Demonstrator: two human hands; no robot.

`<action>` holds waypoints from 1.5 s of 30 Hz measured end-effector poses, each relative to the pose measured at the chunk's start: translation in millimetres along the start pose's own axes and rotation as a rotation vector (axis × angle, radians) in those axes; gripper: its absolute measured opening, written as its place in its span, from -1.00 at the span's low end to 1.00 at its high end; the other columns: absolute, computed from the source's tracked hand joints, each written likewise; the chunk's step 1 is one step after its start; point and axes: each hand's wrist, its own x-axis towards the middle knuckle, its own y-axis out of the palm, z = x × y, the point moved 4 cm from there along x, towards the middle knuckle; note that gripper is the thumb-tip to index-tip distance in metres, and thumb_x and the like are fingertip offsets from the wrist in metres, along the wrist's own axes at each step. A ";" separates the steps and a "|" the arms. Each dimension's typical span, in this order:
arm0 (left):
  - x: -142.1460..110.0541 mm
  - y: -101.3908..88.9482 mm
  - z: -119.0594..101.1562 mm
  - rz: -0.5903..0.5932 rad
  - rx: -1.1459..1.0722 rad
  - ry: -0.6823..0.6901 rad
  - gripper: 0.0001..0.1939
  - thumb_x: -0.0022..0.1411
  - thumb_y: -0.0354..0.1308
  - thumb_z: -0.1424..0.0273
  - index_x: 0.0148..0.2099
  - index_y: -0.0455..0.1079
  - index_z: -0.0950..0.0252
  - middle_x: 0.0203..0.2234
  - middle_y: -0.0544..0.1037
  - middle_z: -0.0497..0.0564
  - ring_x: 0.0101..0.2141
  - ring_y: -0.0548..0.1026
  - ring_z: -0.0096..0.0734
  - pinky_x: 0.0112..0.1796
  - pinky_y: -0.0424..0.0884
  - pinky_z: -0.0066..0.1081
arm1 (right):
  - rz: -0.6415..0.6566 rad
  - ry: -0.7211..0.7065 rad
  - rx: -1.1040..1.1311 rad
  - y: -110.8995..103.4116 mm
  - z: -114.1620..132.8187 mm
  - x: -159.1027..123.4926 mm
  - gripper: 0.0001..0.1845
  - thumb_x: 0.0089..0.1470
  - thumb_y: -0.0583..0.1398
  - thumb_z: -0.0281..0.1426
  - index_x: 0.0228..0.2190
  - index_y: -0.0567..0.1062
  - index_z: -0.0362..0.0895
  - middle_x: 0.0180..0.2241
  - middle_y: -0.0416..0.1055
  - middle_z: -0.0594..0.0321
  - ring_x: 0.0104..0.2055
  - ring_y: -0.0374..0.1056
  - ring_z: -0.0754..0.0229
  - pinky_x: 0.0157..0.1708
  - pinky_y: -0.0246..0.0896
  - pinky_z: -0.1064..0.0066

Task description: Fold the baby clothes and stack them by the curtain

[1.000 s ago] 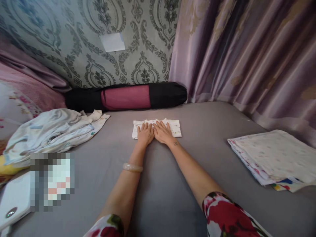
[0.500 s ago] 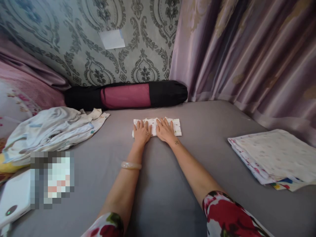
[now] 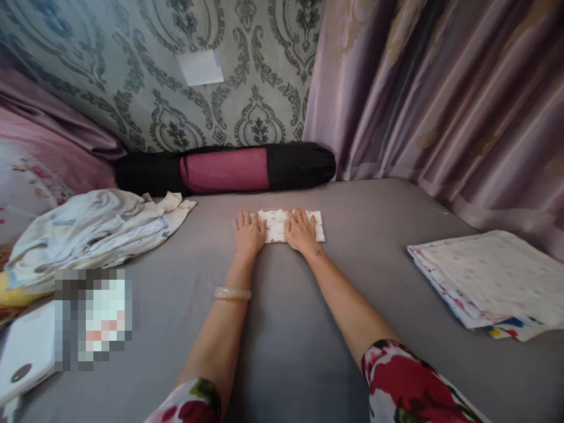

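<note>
A small white printed cloth point(image 3: 275, 226), folded into a narrow rectangle, lies flat on the grey sheet point(image 3: 299, 329) in front of me. My left hand point(image 3: 249, 233) rests palm down over the cloth's left end, fingers spread, and hides that end. On the right part of the cloth my right hand point(image 3: 301, 231) also lies flat, its fingers stretched out. Between the two hands the middle of the cloth shows, and its right end sticks out beyond my right hand. Neither hand grips anything.
Crumpled light clothes point(image 3: 97, 229) lie at the left, with a white device point(image 3: 30, 346) and a blurred-out patch nearer me. Folded printed cloths point(image 3: 493, 276) are stacked at the right. A black and pink rolled bag point(image 3: 224, 169) lies along the wall, beside purple curtains point(image 3: 396, 88).
My hands have slid apart along the cloth, the left one to the left and the right one slightly to the right. More of the cloth's middle shows now.
</note>
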 end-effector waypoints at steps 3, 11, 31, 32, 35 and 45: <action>1.9 6.0 6.7 0.075 -0.028 -0.025 -0.39 0.38 -0.28 0.15 0.32 0.13 0.36 0.32 0.08 0.23 0.32 -0.02 -0.02 0.23 -0.01 -0.04 | 0.017 0.019 -0.019 3.6 -3.5 0.2 -0.40 0.30 -0.19 -0.26 0.27 0.13 -0.20 0.34 -0.04 0.04 0.36 -0.19 -0.02 0.28 -0.42 -0.04; 2.9 5.4 8.0 0.090 -0.058 -0.018 -0.39 0.37 -0.27 0.16 0.30 0.15 0.37 0.32 0.07 0.24 0.31 -0.01 0.00 0.21 0.06 -0.02 | 0.057 0.031 0.002 2.4 -3.2 2.2 -0.39 0.29 -0.21 -0.26 0.28 0.13 -0.20 0.34 -0.04 0.04 0.36 -0.19 -0.02 0.27 -0.40 -0.05; 3.8 10.0 30.5 -0.014 -0.132 -0.103 -0.40 0.36 -0.26 0.17 0.31 0.15 0.36 0.29 0.17 0.18 0.29 0.09 -0.10 0.23 0.06 -0.11 | 0.004 0.209 -0.039 1.4 -38.2 7.7 -0.36 0.25 -0.19 -0.31 0.26 0.12 -0.38 0.33 -0.05 -0.08 0.35 -0.15 -0.06 0.25 -0.21 0.03; 3.2 8.0 31.5 -0.047 -0.142 -0.096 -0.41 0.36 -0.25 0.18 0.29 0.18 0.36 0.29 0.18 0.18 0.28 0.10 -0.12 0.23 0.08 -0.13 | 0.013 0.209 -0.042 0.2 -38.3 8.1 -0.36 0.25 -0.19 -0.32 0.26 0.11 -0.39 0.33 -0.05 -0.08 0.35 -0.15 -0.06 0.25 -0.21 0.03; -2.5 1.9 34.7 -0.131 -0.164 -0.081 -0.44 0.36 -0.26 0.22 0.25 0.24 0.39 0.27 0.20 0.18 0.28 0.10 -0.16 0.23 0.09 -0.19 | 0.057 0.193 -0.049 -4.3 -39.9 8.9 -0.36 0.25 -0.19 -0.31 0.26 0.11 -0.38 0.33 -0.07 -0.08 0.36 -0.18 -0.05 0.26 -0.25 0.02; -35.9 1.9 34.1 -0.015 -0.175 -0.016 -0.43 0.38 -0.23 0.24 0.31 0.16 0.42 0.28 0.19 0.17 0.30 0.06 -0.04 0.24 0.06 -0.10 | 0.079 0.063 -0.093 -4.5 -48.9 -0.7 -0.35 0.27 -0.22 -0.27 0.28 0.07 -0.35 0.34 -0.08 0.00 0.36 -0.17 0.00 0.29 -0.29 0.09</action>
